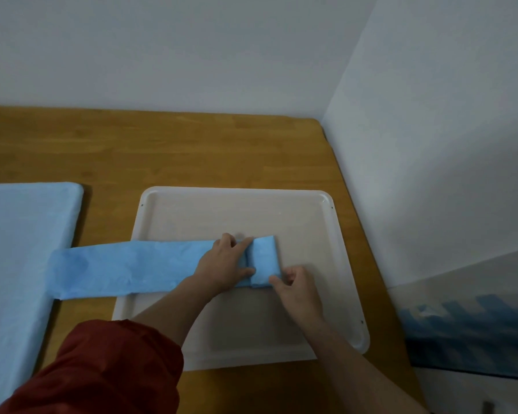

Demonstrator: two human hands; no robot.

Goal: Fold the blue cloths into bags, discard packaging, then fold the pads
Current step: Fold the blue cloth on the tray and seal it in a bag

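A long blue cloth point(126, 268) lies as a narrow strip from the table onto the white tray point(335, 234). Its right end is folded over into a small thick block point(265, 258). My left hand point(225, 264) lies flat on the strip just left of the block, fingers straight and pressing at the fold line. My right hand point(296, 286) is at the block's near right corner, thumb and fingers pinching its edge. A pale blue pad point(21, 249) lies spread on the table at the left.
The wooden table point(192, 150) ends at a white wall on the right and at the back. A blue and white package point(473, 333) sits low at the right beyond the table edge. A red sleeve point(102, 372) covers my left forearm.
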